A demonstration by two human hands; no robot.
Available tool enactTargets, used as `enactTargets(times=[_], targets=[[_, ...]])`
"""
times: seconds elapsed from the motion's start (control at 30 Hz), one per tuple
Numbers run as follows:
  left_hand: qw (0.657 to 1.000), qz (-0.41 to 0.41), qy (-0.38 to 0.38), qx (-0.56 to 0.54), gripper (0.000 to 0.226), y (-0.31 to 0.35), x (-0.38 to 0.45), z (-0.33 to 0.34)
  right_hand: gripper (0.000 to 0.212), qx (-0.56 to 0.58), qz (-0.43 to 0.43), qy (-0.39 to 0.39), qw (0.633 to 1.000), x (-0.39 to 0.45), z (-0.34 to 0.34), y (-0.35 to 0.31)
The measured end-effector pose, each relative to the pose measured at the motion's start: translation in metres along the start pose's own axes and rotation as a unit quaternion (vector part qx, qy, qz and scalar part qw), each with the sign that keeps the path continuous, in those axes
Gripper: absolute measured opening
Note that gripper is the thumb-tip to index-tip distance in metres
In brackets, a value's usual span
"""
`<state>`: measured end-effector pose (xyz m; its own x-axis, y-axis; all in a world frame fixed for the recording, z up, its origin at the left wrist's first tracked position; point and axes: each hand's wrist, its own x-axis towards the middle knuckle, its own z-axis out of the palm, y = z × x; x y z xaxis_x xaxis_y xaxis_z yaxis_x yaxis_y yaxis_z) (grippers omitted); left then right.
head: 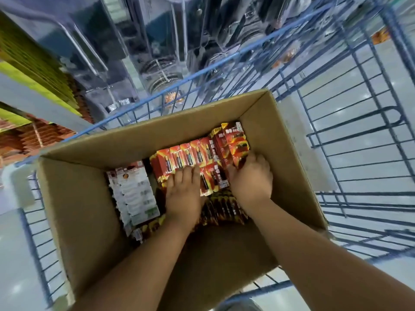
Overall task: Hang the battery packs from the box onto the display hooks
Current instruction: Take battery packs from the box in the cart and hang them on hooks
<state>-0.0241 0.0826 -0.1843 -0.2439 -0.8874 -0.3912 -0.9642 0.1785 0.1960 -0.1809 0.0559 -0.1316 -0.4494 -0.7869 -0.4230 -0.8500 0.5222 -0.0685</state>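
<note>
Shop aisle, blue cart, and down in the cardboard box the left hand lays straight fingers on the red battery packs while the right hand curls around a bunch, slippery enough to spill, both forearms angled steeply down.

1 head view, looking steeply down, close above open box in blue cart.
</note>
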Motion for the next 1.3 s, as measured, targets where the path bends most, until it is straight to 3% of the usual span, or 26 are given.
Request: enactTargets(times=[0.23,0.5,0.63,0.7,0.77,0.9,1.0,1.13,1.2,1.3], targets=[[0.999,-0.041,-0.004,-0.007,0.086,-0.005,-0.001,-0.002,0.070,0.022,-0.004,0.002,1.000,-0.004,0.003,0.002],[0.983,-0.080,-0.003,-0.168,0.072,-0.006,0.004,-0.006,0.053,-0.019,-0.058,0.028,0.998,-0.005,0.007,-0.001],[0.963,-0.158,0.011,-0.219,0.066,-0.003,0.002,-0.018,0.059,0.011,-0.045,0.038,0.998,-0.001,0.007,-0.008],[0.936,-0.213,-0.007,-0.281,0.058,-0.005,0.004,-0.022,0.068,0.047,-0.032,0.062,0.996,0.002,0.006,-0.011],[0.886,-0.261,-0.014,-0.383,0.049,-0.010,0.005,-0.026,0.078,0.081,-0.025,0.067,0.994,0.004,0.003,-0.011],[0.819,-0.281,-0.027,-0.500,0.037,-0.021,0.001,-0.035,0.081,0.188,-0.005,0.055,0.981,0.008,0.003,-0.006],[0.774,-0.276,-0.034,-0.569,0.030,-0.023,-0.009,-0.055,0.061,0.279,0.023,0.028,0.960,0.008,-0.009,-0.002],[0.742,-0.244,-0.033,-0.623,0.028,-0.024,-0.034,-0.092,0.034,0.399,0.038,-0.040,0.915,-0.005,-0.041,-0.002],[0.718,-0.231,-0.036,-0.655,0.028,-0.027,-0.051,-0.117,0.023,0.487,0.044,-0.095,0.867,-0.024,-0.069,-0.007],[0.685,-0.206,-0.008,-0.699,0.024,-0.035,-0.078,-0.163,0.022,0.618,0.035,-0.210,0.757,-0.061,-0.113,-0.020]])
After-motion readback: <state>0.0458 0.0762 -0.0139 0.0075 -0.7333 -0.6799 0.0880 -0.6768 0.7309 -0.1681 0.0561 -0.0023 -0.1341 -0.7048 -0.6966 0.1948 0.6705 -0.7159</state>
